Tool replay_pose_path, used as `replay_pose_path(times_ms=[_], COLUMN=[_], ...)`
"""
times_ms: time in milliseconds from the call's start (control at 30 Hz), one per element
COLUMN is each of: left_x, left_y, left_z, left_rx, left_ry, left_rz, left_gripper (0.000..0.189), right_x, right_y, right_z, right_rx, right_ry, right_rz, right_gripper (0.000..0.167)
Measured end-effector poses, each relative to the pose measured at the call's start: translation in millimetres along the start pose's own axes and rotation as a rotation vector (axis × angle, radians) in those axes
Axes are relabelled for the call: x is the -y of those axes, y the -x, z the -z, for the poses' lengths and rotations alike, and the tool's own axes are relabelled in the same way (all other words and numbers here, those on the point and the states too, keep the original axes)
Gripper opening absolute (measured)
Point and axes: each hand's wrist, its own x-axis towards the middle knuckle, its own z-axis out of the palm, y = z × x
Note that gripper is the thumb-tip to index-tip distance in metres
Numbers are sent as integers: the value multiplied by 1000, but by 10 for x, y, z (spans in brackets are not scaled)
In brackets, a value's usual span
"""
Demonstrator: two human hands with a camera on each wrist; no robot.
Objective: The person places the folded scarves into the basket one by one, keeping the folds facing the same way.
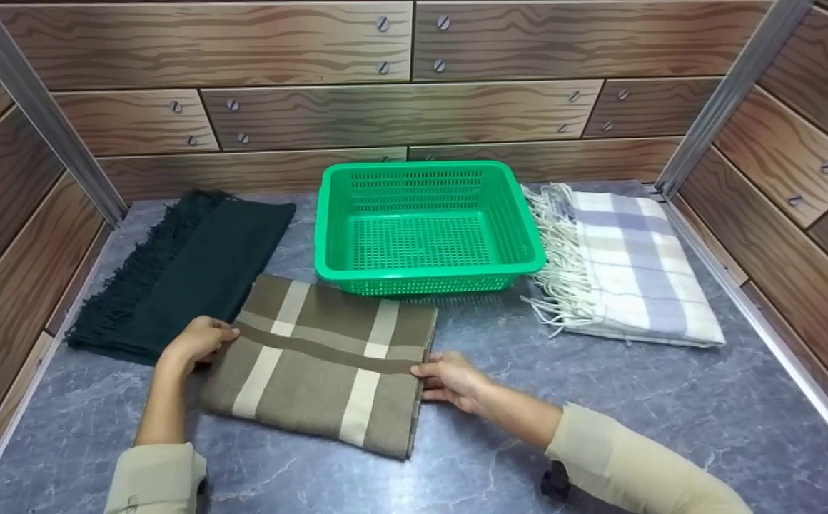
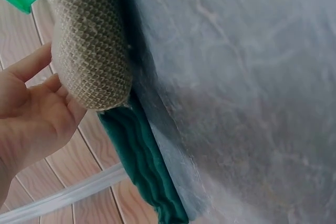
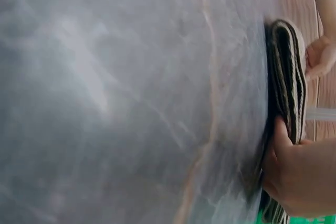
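Observation:
A folded brown plaid scarf [image 1: 314, 378] with cream stripes lies in front of the basket, between both hands. At its left edge my left hand [image 1: 198, 341] pinches it, thumb on top and fingers beneath. My right hand [image 1: 451, 378] grips the opposite edge in the same manner. The left wrist view shows the thick rounded fold of the scarf [image 2: 92, 45] beside the left hand [image 2: 42, 111]. Stacked layers of the scarf [image 3: 289, 72] show edge-on in the right wrist view, with the right hand [image 3: 302, 174] around them.
A green plastic basket [image 1: 428, 274] with nothing in it stands at the back middle. To the left lies a folded dark green fringed scarf [image 1: 200, 264], partly overlapped by the brown one. A white and lavender plaid scarf [image 1: 642, 271] lies at right. Wood-patterned walls [image 1: 314, 43] enclose the grey table.

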Motion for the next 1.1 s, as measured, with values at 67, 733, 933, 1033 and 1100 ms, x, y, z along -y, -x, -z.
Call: replay_pose_path(times_ms=[67, 733, 933, 1033, 1100], left_x=[10, 27, 38, 25, 10], left_y=[-6, -40, -50, -63, -78], left_z=[-5, 9, 6, 5, 2], left_rx=[-16, -77, -110, -110, -105], left_ry=[16, 51, 61, 36, 24], left_rz=[6, 16, -4, -13, -13], left_gripper=[42, 39, 36, 38, 39], right_x=[-22, -55, -59, -53, -51], right_y=[11, 32, 21, 9, 6], right_z=[-1, -18, -19, -16, -14], right_rx=[-15, -51, -52, -61, -65], right_ry=[-4, -29, -33, -25, -22], right_rz=[20, 53, 52, 46, 44], right_gripper=[21, 17, 17, 20, 22])
